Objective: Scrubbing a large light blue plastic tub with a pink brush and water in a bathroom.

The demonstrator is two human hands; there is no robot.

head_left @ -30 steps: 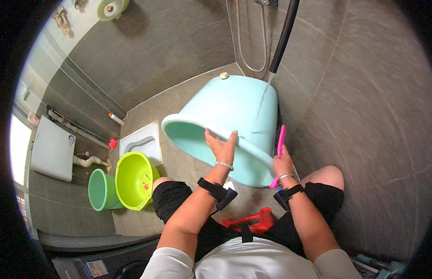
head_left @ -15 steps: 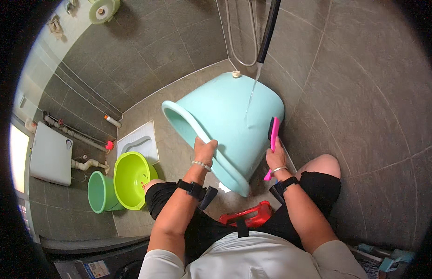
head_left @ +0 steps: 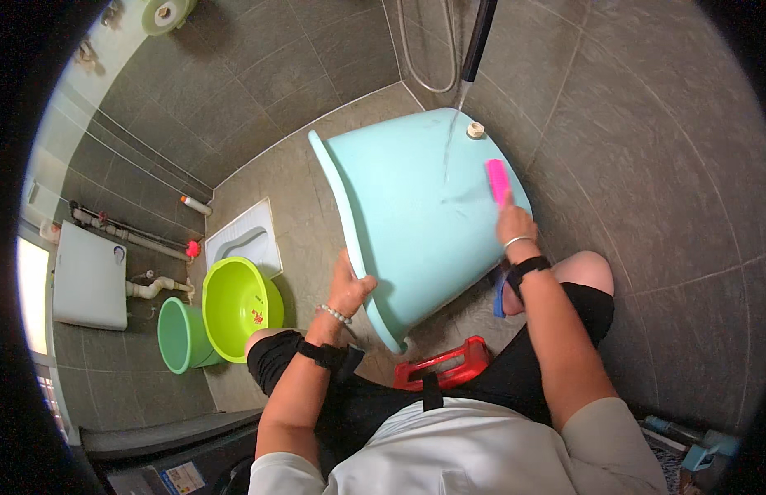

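A large pale turquoise plastic tub [head_left: 416, 206] lies on its side on the tiled floor in front of me, its rim toward the left. My left hand [head_left: 350, 289] is closed around the near part of that rim. In my right hand [head_left: 515, 224] is a pink scrubbing brush [head_left: 498, 180], its back facing up and its head against the tub's outer wall. Water runs from a black spout [head_left: 480, 41] onto the tub beside a cream drain plug [head_left: 475, 130]. The bristles are hidden beneath the brush.
Left of the tub stand a lime basin [head_left: 241, 318] and a green bucket [head_left: 175, 337]. Behind them a white squat toilet [head_left: 249, 243] is set into the floor. A red plastic stool [head_left: 453, 367] sits between my legs. Tiled walls close in at the back and right.
The tub has rolled, so its plug now sits further right and its opening faces away from view. My right hand has turned the brush over and brought it up onto the tub's wall.
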